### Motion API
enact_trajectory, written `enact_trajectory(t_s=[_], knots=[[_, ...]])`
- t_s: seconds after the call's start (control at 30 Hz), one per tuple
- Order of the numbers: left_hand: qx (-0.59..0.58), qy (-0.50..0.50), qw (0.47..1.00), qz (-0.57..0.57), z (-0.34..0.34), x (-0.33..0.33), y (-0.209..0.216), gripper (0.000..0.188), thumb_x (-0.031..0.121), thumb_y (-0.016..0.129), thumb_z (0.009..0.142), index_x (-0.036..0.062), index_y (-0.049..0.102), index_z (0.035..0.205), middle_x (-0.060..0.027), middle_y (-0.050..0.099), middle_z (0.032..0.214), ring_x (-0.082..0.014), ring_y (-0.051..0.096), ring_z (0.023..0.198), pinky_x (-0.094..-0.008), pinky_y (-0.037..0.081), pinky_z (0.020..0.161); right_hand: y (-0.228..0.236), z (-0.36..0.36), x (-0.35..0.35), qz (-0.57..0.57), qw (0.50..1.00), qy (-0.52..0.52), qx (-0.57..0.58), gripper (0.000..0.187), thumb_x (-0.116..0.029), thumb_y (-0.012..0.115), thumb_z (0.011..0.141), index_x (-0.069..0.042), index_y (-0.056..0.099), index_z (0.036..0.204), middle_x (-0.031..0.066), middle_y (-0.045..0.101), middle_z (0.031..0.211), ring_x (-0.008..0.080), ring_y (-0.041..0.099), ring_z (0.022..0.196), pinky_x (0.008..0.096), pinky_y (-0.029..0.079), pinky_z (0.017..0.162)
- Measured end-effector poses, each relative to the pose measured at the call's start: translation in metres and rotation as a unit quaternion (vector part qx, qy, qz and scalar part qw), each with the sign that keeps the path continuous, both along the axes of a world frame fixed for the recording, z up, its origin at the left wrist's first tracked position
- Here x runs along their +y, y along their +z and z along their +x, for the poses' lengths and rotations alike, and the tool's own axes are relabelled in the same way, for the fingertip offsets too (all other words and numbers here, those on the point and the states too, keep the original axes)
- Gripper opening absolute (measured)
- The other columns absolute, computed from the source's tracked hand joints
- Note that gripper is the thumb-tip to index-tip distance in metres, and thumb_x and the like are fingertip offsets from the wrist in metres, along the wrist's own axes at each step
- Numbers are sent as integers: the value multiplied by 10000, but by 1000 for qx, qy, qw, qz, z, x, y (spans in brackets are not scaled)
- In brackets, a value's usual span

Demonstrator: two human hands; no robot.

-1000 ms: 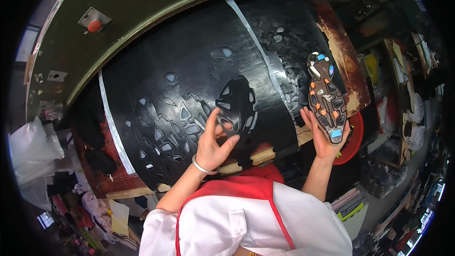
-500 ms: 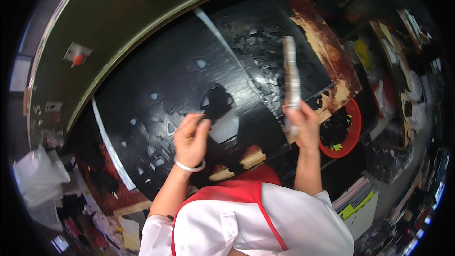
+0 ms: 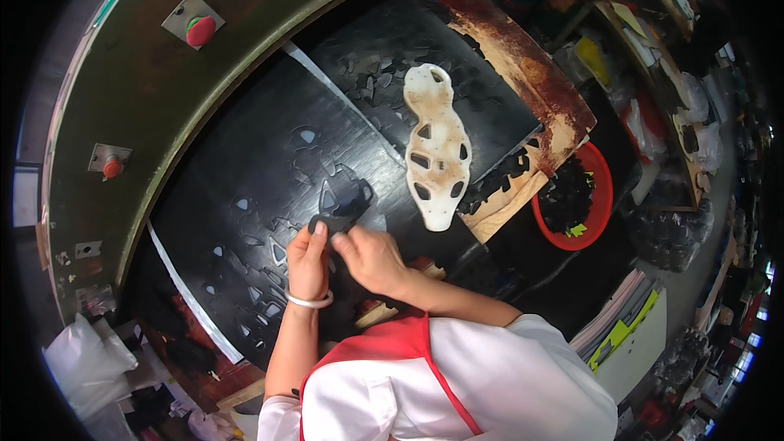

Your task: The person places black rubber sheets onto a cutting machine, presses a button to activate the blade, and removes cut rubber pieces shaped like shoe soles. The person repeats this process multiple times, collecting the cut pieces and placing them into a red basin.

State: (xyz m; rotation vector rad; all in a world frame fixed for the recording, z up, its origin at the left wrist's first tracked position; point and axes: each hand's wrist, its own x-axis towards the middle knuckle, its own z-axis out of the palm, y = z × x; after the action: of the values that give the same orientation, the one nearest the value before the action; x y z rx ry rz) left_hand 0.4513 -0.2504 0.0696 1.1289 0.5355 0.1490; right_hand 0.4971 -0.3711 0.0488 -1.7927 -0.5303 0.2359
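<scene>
My left hand [image 3: 308, 265], with a white bangle at the wrist, pinches a thin black cut piece [image 3: 347, 206] with openings in it between thumb and fingers. My right hand [image 3: 373, 260] is right beside it, fingers curled close to the piece's lower edge; whatever its fingertips hold is hidden. To the right of both hands, a long white plate [image 3: 443, 140] with rounded outlines and several holes, brown-stained, lies flat on the black work surface [image 3: 237, 143]. Small cut shapes and scraps [image 3: 253, 282] are scattered at left.
A red bowl [image 3: 605, 200] of black scraps stands at right, by a worn reddish-brown board [image 3: 539, 57]. More scraps [image 3: 367, 73] lie at the far side. A dark green machine beam [image 3: 155, 106] with a red button [image 3: 200, 30] curves along the far left. Clear plastic bags [image 3: 90, 359] hang lower left.
The white plate, held edge-on in my right hand before, now lies flat on the work surface. My right hand has left it and moved leftward to my left hand, which still holds the black piece.
</scene>
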Motion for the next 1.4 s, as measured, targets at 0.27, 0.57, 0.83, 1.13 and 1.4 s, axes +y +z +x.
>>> enact_trajectory(t_s=[0.27,0.57,0.83,1.13,1.4], knots=[[-152,278,938,137,46,185,84,190,228,588,984,85,569,861,-9,570,712,-83,502,625,-238,430,608,8,6,-63,-1,996,-26,-88,233,-50,599,896,-16,484,695,171,500,620,376,528,552,443,392,501],[-48,-40,984,169,29,140,78,179,231,607,973,75,623,887,-32,647,749,-71,537,602,-203,430,571,-3,65,-119,-292,914,-275,-51,358,-318,761,770,-56,538,870,65,537,595,265,576,561,386,477,587],[-20,13,995,101,1,96,44,191,257,602,978,100,624,871,4,650,776,-46,560,638,-198,454,603,41,35,-117,-18,935,-329,-129,95,-58,644,897,-27,562,933,33,574,769,110,544,625,252,449,556],[5,-111,994,2,-16,67,4,187,213,585,984,46,656,941,-5,668,808,-44,563,634,-185,447,573,21,-6,39,-135,988,-59,-37,541,-459,509,971,22,647,766,199,643,638,380,657,634,455,494,592],[-48,271,961,22,25,131,55,208,240,541,991,57,546,894,-80,605,756,-178,556,581,-321,489,548,-1,-10,3,-72,994,-3,-85,317,-158,553,974,-4,508,700,159,591,595,343,607,544,420,453,522]])
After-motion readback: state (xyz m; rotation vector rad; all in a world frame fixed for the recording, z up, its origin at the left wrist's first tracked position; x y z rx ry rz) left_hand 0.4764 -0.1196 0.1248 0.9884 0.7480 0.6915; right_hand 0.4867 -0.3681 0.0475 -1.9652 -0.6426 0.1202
